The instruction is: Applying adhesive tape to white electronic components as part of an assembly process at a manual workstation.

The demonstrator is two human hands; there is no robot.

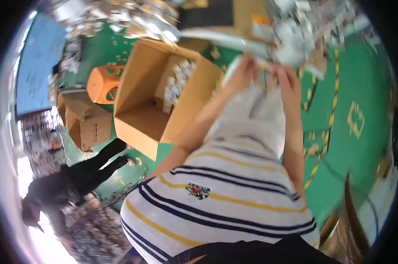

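Note:
Both my arms stretch forward over my light trousers [262,112]. My left hand [246,72] is closed, fingertips bent inward and blurred by motion. Close beside it, my right hand [287,82] has its thumb and fingers drawn together. Between the two sets of fingertips runs a small, pale tan piece [264,66], too smeared to name. Left of my left arm stands a large open cardboard box [137,119] with several small white pieces [180,83] lying inside.
An orange plastic stool [103,84] and a smaller open carton [94,127] stand left of the box. A person in dark clothes [71,187] is at lower left, by a heap of small pieces [95,233]. White items pile up ahead [295,37]. Yellow-black tape [334,110] crosses the green floor.

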